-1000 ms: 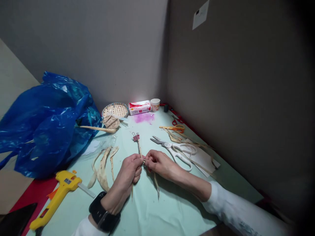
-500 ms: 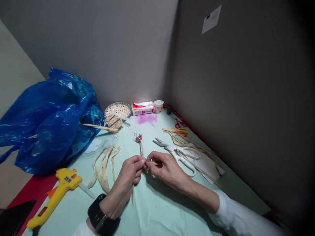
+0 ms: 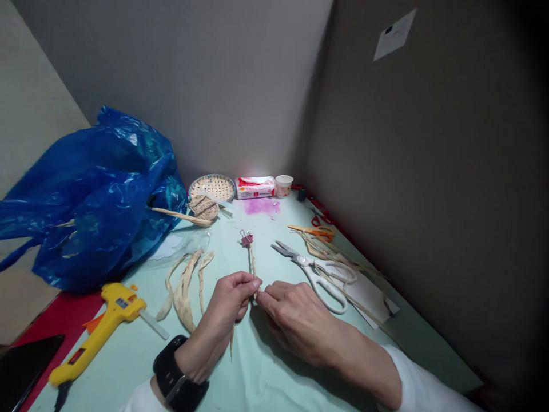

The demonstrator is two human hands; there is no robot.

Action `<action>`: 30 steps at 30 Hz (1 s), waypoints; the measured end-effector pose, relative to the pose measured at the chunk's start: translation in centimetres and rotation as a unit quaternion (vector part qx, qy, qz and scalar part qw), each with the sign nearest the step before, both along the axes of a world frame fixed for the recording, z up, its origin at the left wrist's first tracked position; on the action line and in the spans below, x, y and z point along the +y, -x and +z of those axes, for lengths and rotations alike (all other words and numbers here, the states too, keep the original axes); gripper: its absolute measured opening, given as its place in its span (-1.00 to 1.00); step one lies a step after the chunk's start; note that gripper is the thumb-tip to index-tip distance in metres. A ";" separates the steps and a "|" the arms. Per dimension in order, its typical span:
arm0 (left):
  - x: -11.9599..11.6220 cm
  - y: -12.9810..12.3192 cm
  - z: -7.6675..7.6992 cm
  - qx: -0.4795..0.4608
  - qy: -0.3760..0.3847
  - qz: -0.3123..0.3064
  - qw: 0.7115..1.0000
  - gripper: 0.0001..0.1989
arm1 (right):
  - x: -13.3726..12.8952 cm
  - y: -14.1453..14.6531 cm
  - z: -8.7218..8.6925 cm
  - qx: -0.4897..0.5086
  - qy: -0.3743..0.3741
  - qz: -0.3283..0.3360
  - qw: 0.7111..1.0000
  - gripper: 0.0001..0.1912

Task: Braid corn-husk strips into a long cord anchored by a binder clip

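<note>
A thin braided cord of dried plant fibre [image 3: 253, 262] runs toward me from a dark red binder clip [image 3: 247, 241] on the table. My left hand [image 3: 234, 297] pinches the cord's near end between thumb and forefinger, and a loose strand hangs below it. Close beside it, my right hand [image 3: 287, 315] is closed at the same spot, its fingertips on the fibre; the hand's back hides most of what it holds. Dried husk strips [image 3: 185, 292] lie left of my left hand. White-handled scissors [image 3: 317, 274] rest open to the right.
A yellow glue gun [image 3: 103, 329] lies at front left, near a big blue plastic bag [image 3: 107, 194]. Toward the back stand a woven basket [image 3: 213, 187], a tissue pack [image 3: 256, 187] and a paper cup [image 3: 283, 186]. Orange scissors [image 3: 319, 232] and fibre strands lie right.
My right hand has turned over so its back faces up, and its fingers have curled in near the cord's end. My left hand keeps its pinch. The whole view has shifted slightly.
</note>
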State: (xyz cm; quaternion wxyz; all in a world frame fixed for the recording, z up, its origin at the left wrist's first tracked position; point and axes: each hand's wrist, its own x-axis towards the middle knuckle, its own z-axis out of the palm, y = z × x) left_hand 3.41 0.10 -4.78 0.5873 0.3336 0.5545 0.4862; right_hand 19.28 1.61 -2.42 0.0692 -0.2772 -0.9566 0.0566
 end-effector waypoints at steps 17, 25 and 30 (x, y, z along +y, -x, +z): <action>-0.3 -0.2 0.4 0.078 -0.033 0.036 0.996 -0.79 | 4.3 -1.4 2.1 0.265 0.143 -0.171 0.938 -0.77; -0.2 -0.4 0.1 0.084 -0.045 0.039 0.995 -0.81 | 3.0 1.9 -1.2 0.238 0.305 -0.124 0.914 -0.78; -0.6 -0.2 -0.1 0.114 -0.054 0.039 0.991 -0.77 | 3.9 1.8 -2.3 0.238 0.343 -0.122 0.900 -0.81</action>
